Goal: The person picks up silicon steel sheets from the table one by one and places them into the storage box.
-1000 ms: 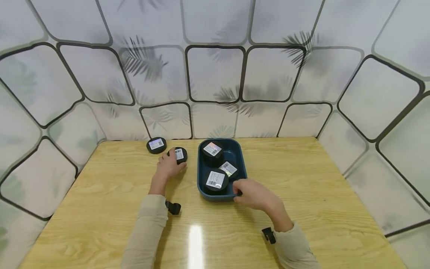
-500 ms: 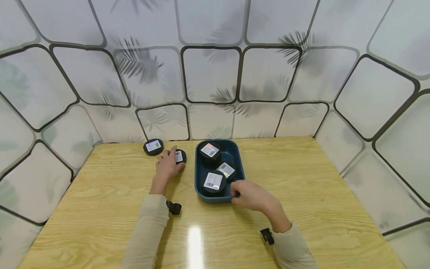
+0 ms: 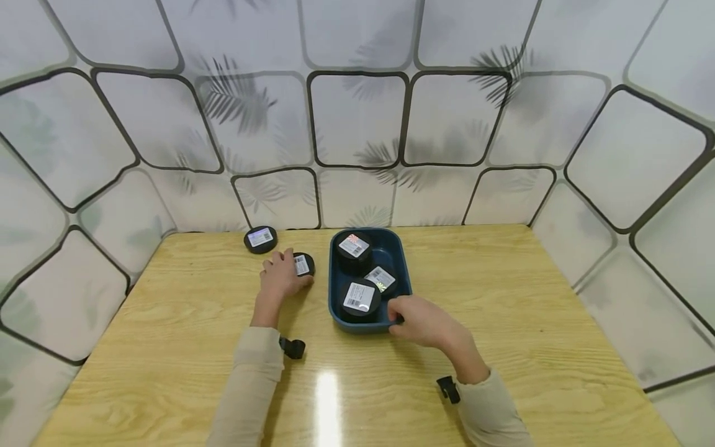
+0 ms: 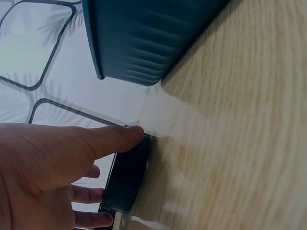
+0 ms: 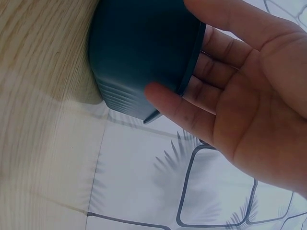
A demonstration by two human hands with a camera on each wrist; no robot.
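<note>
In the head view my left hand holds a flat, round black container with a white barcode label. The left wrist view has the thumb against one side of this container and the other fingers around its far side. My right hand grips the near right corner of a dark blue plastic bin, its fingers over the rim in the right wrist view. Inside the bin lie several labelled black round containers, one at the back left, one in the middle and one in front.
Another black round container lies at the back left of the wooden table, just beyond my left hand. Behind the table hangs a patterned curtain, which also runs along both sides.
My left hand has shifted slightly to the right and nearer to me, and the round black container in it has moved along. The right hand keeps its place on the bin's rim.
</note>
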